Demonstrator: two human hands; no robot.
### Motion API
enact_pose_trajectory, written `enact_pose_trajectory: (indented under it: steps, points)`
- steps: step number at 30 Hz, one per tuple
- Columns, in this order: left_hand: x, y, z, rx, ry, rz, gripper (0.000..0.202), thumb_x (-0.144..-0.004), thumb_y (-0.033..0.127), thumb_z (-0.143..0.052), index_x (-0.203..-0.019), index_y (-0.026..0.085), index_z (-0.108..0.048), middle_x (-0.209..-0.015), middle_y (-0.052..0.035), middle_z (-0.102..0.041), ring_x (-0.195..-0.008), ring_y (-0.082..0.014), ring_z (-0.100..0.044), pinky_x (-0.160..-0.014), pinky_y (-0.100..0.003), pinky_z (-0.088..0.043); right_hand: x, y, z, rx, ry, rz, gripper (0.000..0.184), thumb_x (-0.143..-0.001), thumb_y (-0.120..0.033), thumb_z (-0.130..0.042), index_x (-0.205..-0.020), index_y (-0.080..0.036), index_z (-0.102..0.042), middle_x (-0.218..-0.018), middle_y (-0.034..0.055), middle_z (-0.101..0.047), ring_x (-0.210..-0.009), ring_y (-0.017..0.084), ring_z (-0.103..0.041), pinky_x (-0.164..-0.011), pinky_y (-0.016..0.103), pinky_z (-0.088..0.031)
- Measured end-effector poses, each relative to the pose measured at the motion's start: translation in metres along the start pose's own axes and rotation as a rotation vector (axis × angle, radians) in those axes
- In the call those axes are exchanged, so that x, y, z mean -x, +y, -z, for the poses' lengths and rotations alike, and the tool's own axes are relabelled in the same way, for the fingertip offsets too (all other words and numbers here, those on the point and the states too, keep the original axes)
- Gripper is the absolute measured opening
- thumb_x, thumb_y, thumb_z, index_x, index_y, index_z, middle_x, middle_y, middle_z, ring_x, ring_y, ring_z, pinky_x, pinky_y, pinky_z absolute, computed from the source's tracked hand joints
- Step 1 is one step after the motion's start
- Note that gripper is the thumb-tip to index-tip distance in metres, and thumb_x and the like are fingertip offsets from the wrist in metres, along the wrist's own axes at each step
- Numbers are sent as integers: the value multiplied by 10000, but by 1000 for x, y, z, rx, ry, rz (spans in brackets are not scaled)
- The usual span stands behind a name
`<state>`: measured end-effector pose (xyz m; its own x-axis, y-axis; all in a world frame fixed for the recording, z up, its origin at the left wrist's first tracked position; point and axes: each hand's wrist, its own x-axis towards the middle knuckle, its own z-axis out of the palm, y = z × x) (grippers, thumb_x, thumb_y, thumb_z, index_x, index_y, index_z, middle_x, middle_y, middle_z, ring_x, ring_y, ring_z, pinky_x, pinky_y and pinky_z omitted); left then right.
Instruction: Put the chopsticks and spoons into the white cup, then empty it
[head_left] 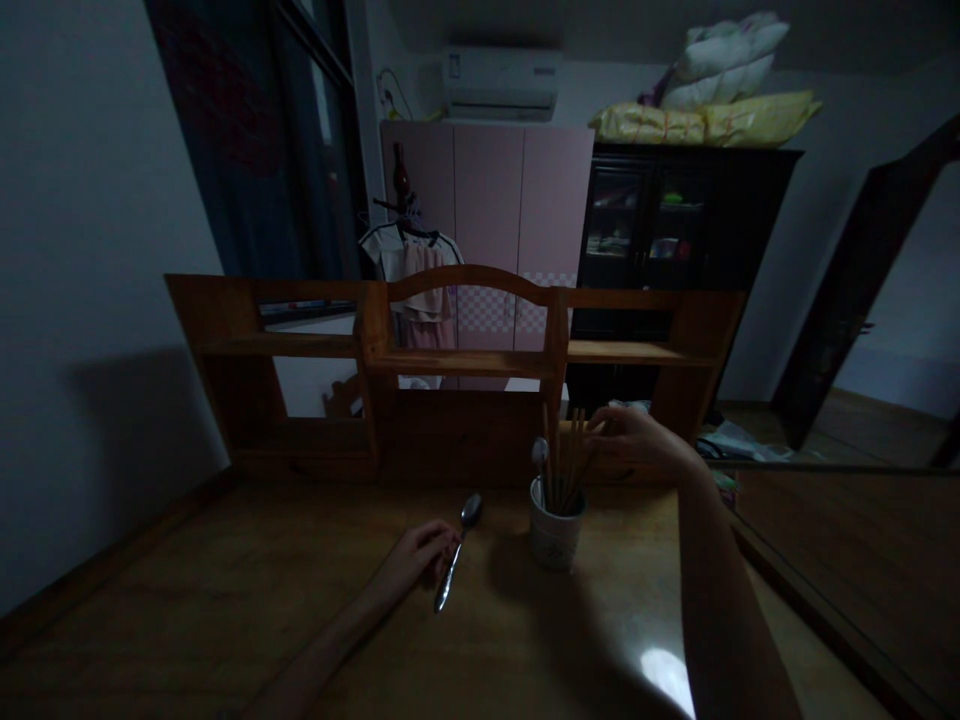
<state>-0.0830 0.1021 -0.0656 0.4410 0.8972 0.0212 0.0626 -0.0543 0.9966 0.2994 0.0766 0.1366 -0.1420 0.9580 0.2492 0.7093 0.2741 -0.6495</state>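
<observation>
My left hand [417, 560] rests on the wooden desk [315, 600], fingers curled around the handle of a metal spoon [458, 550] whose bowl points away from me. A white cup [556, 531] stands just right of it, holding several wooden chopsticks [564, 462] and another spoon [540, 455]. My right hand [634, 437] reaches over the cup from the right, its fingers pinched on the upper ends of the chopsticks.
A wooden shelf unit [457, 362] stands along the back of the desk. Behind it are a pink wardrobe [517, 210], a dark cabinet [675, 230] with bedding on top, clothes on a rack [409, 265] and an air conditioner [501, 82]. The room is dim.
</observation>
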Motion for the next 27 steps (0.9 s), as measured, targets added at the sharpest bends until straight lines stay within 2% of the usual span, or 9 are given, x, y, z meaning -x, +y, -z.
enact_pose_trajectory:
  steps: [4, 8, 10, 14, 17, 18, 21, 23, 27]
  points:
    - [1, 1, 0, -8, -11, -19, 373, -836, 507, -573, -896, 143, -632, -669, 11, -559, -449, -77, -479, -403, -179, -365, 8, 6, 2, -94, -86, -102, 389, -755, -432, -706, -1019, -158, -624, -790, 40, -681, -642, 176, -646, -535, 242, -498]
    - [2, 2, -2, 4, -16, -5, 372, -839, 506, -566, -903, 145, -626, -696, 6, -569, -448, -76, -475, -396, -182, -359, 10, 5, 5, -41, -14, -102, 405, -790, -477, -672, -1043, -166, -621, -794, 45, -682, -669, 188, -652, -547, 250, -500]
    - [2, 3, -2, 10, -6, 8, 374, -828, 507, -577, -896, 142, -623, -674, 13, -560, -433, -74, -465, -388, -184, -350, 8, -3, 6, 89, 169, -49, 413, -795, -486, -669, -1056, -169, -622, -814, 48, -683, -703, 193, -650, -569, 252, -484]
    - [2, 4, -2, -10, 7, 15, 372, -815, 500, -591, -880, 135, -622, -643, 18, -555, -423, -77, -471, -394, -189, -355, 3, -38, -4, 359, 679, 99, 301, -841, -399, -654, -1031, -167, -624, -921, 73, -668, -731, 188, -622, -646, 276, -455]
    - [1, 5, -2, -17, 4, 9, 385, -812, 511, -587, -893, 137, -627, -674, 5, -575, -447, -86, -494, -402, -192, -361, 1, -67, -24, 538, 763, 182, 163, -908, -325, -577, -962, -183, -638, -992, 94, -648, -929, 239, -591, -768, 308, -422]
    - [1, 5, -1, -21, 4, 7, 390, -811, 516, -586, -897, 138, -628, -679, 3, -577, -453, -88, -498, -404, -192, -361, 0, -74, -32, 580, 732, 174, 156, -923, -315, -554, -949, -185, -636, -1008, 98, -645, -967, 250, -577, -784, 313, -409]
    - [1, 5, 0, -38, 5, 2, 396, -811, 523, -583, -897, 140, -630, -675, 6, -570, -462, -87, -493, -409, -187, -355, -6, -82, -56, 602, 421, 112, 184, -954, -340, -513, -944, -204, -636, -952, 72, -664, -883, 223, -608, -709, 281, -405]
    - [1, 5, -1, -49, 3, -7, 391, -817, 522, -575, -883, 141, -629, -666, 9, -565, -464, -83, -485, -413, -181, -351, -11, -80, -71, 603, 266, 99, 167, -943, -350, -543, -946, -224, -653, -882, 51, -681, -836, 213, -630, -681, 265, -403]
    - [1, 6, -2, -56, 7, -4, 397, -805, 531, -578, -865, 143, -637, -641, 14, -558, -446, -80, -469, -406, -178, -343, -20, -69, -91, 641, 177, 57, 168, -899, -317, -611, -1007, -200, -665, -931, 99, -694, -903, 264, -644, -724, 292, -415]
